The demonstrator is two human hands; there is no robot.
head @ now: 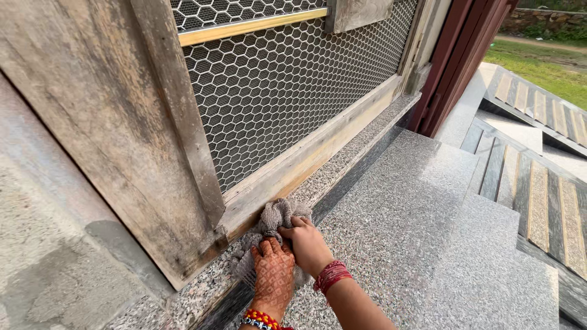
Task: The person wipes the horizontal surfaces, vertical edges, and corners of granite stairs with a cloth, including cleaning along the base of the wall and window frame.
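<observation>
A crumpled grey-brown cloth point(273, 219) lies on the speckled granite sill point(354, 150) at the foot of a weathered wooden door frame point(287, 168). My left hand point(273, 274), patterned with henna, presses flat on the cloth's near part. My right hand point(307, 243) grips the bunched cloth just to the right, fingers curled into it. Both wrists wear red and beaded bangles. The cloth touches the frame's bottom rail.
A hexagonal wire mesh panel point(287, 79) fills the door above the rail. Grey granite landing point(416, 232) spreads to the right, with steps point(538, 201) dropping away beyond. A dark red door post point(452, 61) stands at the far end; grass point(550, 67) lies further out.
</observation>
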